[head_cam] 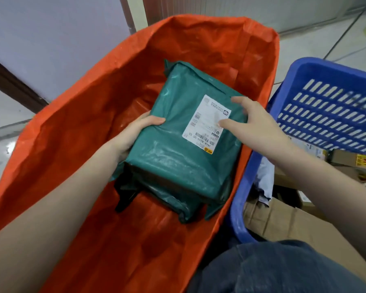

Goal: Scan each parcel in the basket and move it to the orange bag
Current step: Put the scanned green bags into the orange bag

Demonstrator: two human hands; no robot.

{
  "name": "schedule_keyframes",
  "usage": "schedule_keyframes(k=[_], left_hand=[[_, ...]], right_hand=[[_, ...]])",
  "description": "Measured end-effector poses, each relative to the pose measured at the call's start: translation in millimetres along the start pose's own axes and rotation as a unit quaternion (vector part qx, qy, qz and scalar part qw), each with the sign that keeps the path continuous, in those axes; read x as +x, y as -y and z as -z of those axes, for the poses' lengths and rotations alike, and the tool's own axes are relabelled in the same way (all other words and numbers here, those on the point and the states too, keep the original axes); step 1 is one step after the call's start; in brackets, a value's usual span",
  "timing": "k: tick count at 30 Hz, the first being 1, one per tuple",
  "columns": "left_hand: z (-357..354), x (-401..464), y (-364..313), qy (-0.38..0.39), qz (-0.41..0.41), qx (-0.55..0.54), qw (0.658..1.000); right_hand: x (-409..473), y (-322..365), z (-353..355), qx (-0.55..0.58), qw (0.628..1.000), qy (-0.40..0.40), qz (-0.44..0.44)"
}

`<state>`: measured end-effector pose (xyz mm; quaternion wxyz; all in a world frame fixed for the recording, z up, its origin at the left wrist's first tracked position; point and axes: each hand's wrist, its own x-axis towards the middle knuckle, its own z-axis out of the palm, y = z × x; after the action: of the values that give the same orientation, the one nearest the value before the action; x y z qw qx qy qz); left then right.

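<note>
1. The green parcel (178,144) is a boxy block wrapped in glossy, wrinkly teal-green plastic film, with a white shipping label (206,123) stuck on its top face toward 2 o'clock. It sits inside the open mouth of the orange bag (76,127), roughly dead centre.
2. Under it there's a second green-wrapped parcel (178,206) poking out at 6 o'clock, same shiny film, plus something black (125,199) at its 8 o'clock corner, can't tell what it is.
3. The bag is woven, crinkly orange plastic sheet, and its sides stand up all around the parcel.
4. The left hand (135,132) grips the parcel's 9 o'clock edge, thumb curled over the top, fingers tucked underneath.
5. The right hand (254,125) is at 3 o'clock, fingers spread and relaxed, tips resting on the label area, not closed around anything.
6. The blue basket (325,102) is right beside the bag at 3 o'clock: hard plastic with slotted walls, cardboard boxes (283,220) inside.
7. The floor (4,132) is pale glossy tile; there's a light wall (51,28) at 11 o'clock.
</note>
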<state>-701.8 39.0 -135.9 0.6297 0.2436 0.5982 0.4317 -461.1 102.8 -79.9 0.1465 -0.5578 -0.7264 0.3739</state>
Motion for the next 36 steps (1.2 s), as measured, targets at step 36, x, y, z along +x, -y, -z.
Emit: schedule_keyframes(k=[36], left_hand=[[-255, -76, -105, 0.090, -0.291, 0.362, 0.881]], right_hand=[[-147, -31, 199, -0.027, 0.981, -0.191, 0.005]])
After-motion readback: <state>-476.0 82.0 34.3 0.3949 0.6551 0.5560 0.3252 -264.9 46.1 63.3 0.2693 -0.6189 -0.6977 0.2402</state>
